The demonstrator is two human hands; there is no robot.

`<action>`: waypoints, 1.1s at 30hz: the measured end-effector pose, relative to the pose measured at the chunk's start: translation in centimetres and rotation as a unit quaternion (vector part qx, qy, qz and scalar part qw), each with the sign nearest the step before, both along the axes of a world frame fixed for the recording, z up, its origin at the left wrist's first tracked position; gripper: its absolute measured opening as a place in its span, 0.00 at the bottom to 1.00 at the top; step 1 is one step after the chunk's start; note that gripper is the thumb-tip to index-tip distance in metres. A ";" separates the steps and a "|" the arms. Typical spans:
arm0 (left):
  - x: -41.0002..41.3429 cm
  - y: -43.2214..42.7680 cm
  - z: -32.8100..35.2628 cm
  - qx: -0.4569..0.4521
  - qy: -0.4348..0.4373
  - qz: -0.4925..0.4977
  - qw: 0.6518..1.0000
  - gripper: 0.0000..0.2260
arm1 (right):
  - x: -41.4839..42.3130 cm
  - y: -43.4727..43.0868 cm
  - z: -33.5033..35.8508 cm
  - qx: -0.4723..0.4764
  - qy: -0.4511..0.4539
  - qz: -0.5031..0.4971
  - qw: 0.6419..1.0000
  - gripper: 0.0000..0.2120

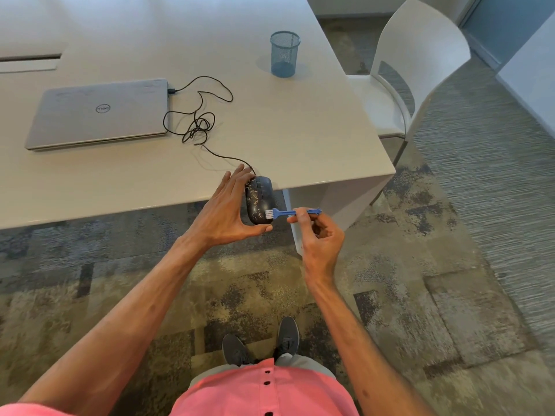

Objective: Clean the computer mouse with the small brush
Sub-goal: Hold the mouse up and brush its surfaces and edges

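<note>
A dark computer mouse (259,199) speckled with pale dirt is held just past the white table's front edge, above the floor. My left hand (225,208) grips it from the left, thumb under its near end and fingers around its far end. My right hand (318,235) pinches the handle of a small blue brush (288,212). The brush's white bristles touch the mouse's near right side. The mouse's black cable (207,121) runs in loose loops across the table to a closed grey laptop (99,114).
The white table (300,130) carries a blue mesh pen cup (284,54) near its right edge. A white chair (414,64) stands to the right of the table. Patterned carpet lies below, where my shoes (261,340) stand.
</note>
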State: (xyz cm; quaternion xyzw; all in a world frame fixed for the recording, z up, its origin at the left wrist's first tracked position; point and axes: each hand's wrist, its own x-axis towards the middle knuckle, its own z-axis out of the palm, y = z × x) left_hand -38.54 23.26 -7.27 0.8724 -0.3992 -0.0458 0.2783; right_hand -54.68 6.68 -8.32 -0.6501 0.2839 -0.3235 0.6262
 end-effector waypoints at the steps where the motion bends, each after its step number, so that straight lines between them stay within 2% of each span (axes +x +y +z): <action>1: 0.0 0.0 0.1 -0.001 0.001 0.000 1.000 0.60 | 0.1 0.2 0.0 -0.008 0.004 0.009 1.000 0.08; 7: -0.1 0.1 0.2 0.001 0.005 0.005 1.000 0.60 | -0.2 0.3 -0.4 -0.029 0.053 0.003 0.998 0.07; 14: 0.2 0.3 -0.3 -0.002 -0.003 0.002 1.000 0.61 | -0.2 -0.7 -0.5 -0.029 0.046 -0.048 0.997 0.10; 18: 0.2 0.1 -0.4 -0.004 -0.006 0.001 1.000 0.61 | -0.2 -0.2 -0.1 -0.031 0.017 -0.013 0.999 0.09; 21: -0.1 -0.2 -0.5 -0.008 -0.002 -0.002 1.000 0.61 | -0.1 0.5 -0.3 -0.041 0.037 0.014 0.998 0.08; 29: -0.3 -0.4 -0.7 -0.016 0.001 0.004 1.000 0.60 | -0.7 -0.3 -0.8 -0.055 0.077 -0.083 0.992 0.11; 33: -0.5 -0.9 -0.9 -0.022 -0.011 0.024 0.999 0.59 | -1.1 0.2 -0.2 -0.114 0.055 -0.084 0.988 0.13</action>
